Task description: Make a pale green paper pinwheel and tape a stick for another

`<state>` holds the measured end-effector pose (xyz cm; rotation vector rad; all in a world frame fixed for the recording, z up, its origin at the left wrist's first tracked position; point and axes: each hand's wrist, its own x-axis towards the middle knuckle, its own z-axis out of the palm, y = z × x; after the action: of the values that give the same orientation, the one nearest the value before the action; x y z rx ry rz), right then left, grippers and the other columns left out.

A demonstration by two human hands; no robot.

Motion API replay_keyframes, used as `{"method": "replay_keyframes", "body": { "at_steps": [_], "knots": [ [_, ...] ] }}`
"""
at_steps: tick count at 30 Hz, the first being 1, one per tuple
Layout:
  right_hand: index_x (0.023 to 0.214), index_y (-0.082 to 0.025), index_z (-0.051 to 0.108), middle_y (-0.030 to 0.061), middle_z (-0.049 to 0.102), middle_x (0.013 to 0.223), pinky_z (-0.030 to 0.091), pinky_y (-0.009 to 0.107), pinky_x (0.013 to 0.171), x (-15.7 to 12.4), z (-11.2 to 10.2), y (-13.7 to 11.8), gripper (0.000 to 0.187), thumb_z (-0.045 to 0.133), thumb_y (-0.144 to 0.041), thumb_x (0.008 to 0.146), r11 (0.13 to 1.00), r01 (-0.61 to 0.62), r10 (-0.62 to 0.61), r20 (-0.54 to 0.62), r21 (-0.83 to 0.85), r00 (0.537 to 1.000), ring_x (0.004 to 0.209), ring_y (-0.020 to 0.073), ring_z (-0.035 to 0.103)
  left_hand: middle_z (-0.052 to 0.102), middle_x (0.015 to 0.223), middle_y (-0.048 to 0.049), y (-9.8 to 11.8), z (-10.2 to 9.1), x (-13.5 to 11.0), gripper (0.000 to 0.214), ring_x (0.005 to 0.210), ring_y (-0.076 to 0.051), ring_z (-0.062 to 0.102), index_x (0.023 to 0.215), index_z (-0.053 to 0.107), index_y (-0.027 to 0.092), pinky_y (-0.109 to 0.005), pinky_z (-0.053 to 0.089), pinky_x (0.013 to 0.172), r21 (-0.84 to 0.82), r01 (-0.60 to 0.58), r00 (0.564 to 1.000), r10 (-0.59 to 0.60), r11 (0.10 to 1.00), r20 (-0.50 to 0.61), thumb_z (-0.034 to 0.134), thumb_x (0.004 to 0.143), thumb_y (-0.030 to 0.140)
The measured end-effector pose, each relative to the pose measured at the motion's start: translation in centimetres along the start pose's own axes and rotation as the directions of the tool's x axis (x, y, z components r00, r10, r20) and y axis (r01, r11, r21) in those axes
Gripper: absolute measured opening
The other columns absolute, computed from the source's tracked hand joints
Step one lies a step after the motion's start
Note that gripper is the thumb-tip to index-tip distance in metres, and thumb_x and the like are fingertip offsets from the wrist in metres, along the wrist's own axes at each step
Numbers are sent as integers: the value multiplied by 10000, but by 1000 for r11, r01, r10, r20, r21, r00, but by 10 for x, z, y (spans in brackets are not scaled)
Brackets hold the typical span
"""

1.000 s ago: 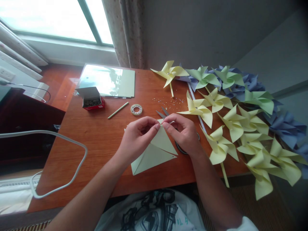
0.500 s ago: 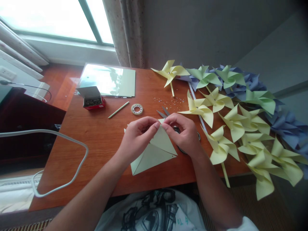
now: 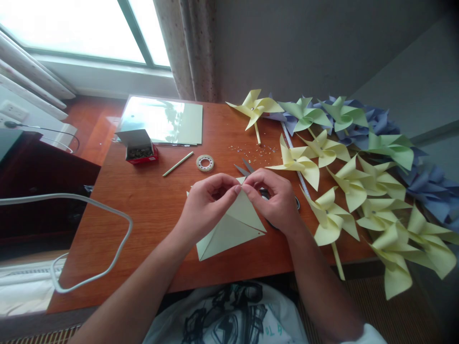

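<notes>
A pale green paper square (image 3: pixel 229 234), creased along its diagonals and slit in from a corner, lies on the table in front of me. My left hand (image 3: pixel 211 200) pinches its far part with thumb and forefinger. Right beside those fingertips, my right hand (image 3: pixel 270 196) pinches the same paper, the two thumbs almost touching. A small dark hole shows near the sheet's right corner. Whatever sits between the fingertips besides paper is hidden. Partly under my right hand lies a pair of scissors (image 3: pixel 247 167), blades pointing away from me.
Several yellow pinwheels (image 3: pixel 328 215), with green and blue ones behind, fill the table's right side. A tape roll (image 3: pixel 205 163), a rolled paper stick (image 3: pixel 178 164), a red box (image 3: pixel 141 154) of small dark pieces and a paper stack (image 3: pixel 191 122) stand farther back. A white cable (image 3: pixel 127 229) crosses at left.
Both hands hold the same pinch on the paper, with hardly any movement. The whole view has shifted very slightly.
</notes>
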<state>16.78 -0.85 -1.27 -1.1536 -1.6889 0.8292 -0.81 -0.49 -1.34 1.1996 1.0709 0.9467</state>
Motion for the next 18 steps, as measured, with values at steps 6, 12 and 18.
{"method": "replay_keyframes", "body": {
  "at_steps": [6, 12, 18],
  "knots": [
    [857, -242, 660, 4, 676, 829, 541, 326, 708, -1, 1, 1, 54, 655, -233, 910, 989, -113, 115, -17, 96, 993, 782, 181, 642, 701, 783, -52, -2, -1, -1, 210, 685, -154, 600, 872, 718, 155, -260, 481, 627, 56, -49, 999, 49, 997, 1, 727, 857, 364],
    [844, -235, 644, 6, 666, 827, 547, 322, 706, 0, 3, 2, 56, 657, -230, 898, 990, -105, 104, 25, 89, 994, 779, 179, 641, 694, 769, -43, -6, -1, -2, 183, 657, -141, 586, 882, 716, 161, -246, 462, 594, 178, -127, 991, 132, 976, -13, 689, 889, 342],
    [809, -230, 618, -15, 631, 777, 525, 289, 663, 0, 5, 3, 89, 650, -191, 883, 999, -43, 43, 1, 7, 999, 722, 150, 606, 626, 670, 2, -3, 2, -3, 103, 591, -110, 521, 852, 693, 164, -231, 410, 554, 359, -231, 964, 262, 904, -39, 645, 904, 240]
  ]
}}
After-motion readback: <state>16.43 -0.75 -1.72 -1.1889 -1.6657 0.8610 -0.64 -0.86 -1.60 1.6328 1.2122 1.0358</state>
